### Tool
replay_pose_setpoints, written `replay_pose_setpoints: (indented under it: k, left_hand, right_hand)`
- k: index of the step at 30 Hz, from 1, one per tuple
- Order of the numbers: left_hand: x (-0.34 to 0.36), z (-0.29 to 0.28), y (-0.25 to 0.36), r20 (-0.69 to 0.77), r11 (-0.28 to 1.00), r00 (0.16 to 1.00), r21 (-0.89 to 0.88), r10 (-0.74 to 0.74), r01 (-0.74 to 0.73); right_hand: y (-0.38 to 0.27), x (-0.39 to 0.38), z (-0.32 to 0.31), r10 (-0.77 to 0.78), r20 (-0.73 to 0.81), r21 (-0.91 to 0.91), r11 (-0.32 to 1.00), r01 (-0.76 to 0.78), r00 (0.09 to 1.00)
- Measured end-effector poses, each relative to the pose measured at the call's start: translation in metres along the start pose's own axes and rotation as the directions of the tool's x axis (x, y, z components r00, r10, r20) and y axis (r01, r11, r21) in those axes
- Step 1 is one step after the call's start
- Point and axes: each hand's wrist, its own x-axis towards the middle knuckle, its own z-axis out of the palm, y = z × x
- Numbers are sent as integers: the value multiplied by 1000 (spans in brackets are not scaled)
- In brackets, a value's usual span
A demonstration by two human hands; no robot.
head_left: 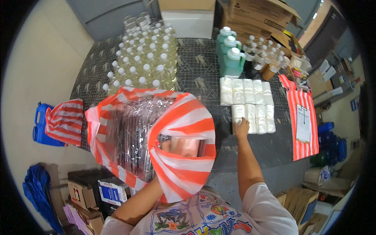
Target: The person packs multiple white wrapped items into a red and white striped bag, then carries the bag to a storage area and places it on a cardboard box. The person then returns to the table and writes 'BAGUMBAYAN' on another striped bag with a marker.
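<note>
A big red-and-white striped plastic bag (182,176) stands wide at the table's near edge. Inside it shine several stacked packs in clear wrap (135,133). My left forearm goes up behind the bag's near handle. Through that handle's loop part of my left hand (166,146) shows, blurred, beside a smeared pinkish shape (186,147) I cannot make out. My right hand (241,127) has its fingers closed on the near end of a folded white plastic bundle (238,112), at the left of the near row. Behind lies another row of like bundles (248,91).
Several clear bottles of pale yellow liquid (147,70) crowd the far left. Green jugs (234,62) and dark and brown bottles (271,69) stand far right. A clipboard (302,123) lies on a flat striped bag (311,147). A blue jug (40,124) sits left; cartons (258,15) are behind.
</note>
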Motion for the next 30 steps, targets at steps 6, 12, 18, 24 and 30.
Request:
replay_pose_setpoints:
  k: [6,12,18,24,30]
  left_hand:
    - [-1,-2,-15,-23,989,999,140,-35,38]
    - [-23,6,-6,143,460,735,697,662,-550]
    - [-44,-40,45,374,489,804,649,462,-583]
    - [-48,-87,136,71,485,562,425,824,-765]
    - [-95,-74,201,84,257,256,-1,963,-966]
  right_hand:
    - [14,-8,37,155,-73,-237,957,-168,985]
    - [15,5,68,352,77,-162,928,-337,933]
    - [38,-28,104,157,586,699,400,-593,795]
    - [-92,-11,-80,61,401,862,312,-399,914]
    - [-267,-121,-295,-533,-204,929,160,335,821]
